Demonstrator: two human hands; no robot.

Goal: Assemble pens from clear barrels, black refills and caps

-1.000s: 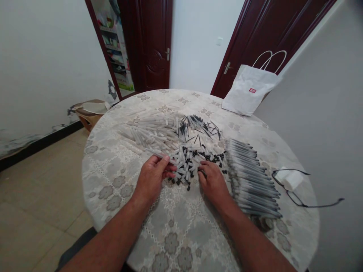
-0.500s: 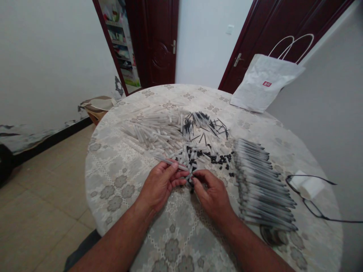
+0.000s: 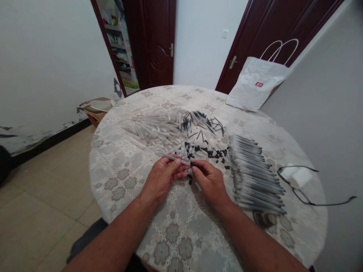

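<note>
My left hand (image 3: 159, 177) is closed around a translucent pen barrel (image 3: 173, 158), which slants down to the right between thumb and fingers. Close by, the fingers of my right hand (image 3: 209, 182) are pinched together at the barrel's right end. What they hold is too small and covered to make out. Beyond both hands lie small black pen plugs (image 3: 217, 153) mixed with short whitish pieces. A heap of loose pen barrels (image 3: 150, 128) spreads at the far left, with dark-tipped refills (image 3: 202, 120) beside it. Right of my right hand, assembled pens (image 3: 252, 170) are stacked side by side.
The round table has a flowered cloth (image 3: 172, 247). At its right lie eyeglasses (image 3: 302, 196) and folded white tissue (image 3: 300, 177). A round dark object (image 3: 264, 219) sits below the pens. A white paper bag (image 3: 252, 85) stands at the back right.
The view has turned slightly, so the table's right side appears further left. Both hands stay together at the barrel's end, with only small finger movement.
</note>
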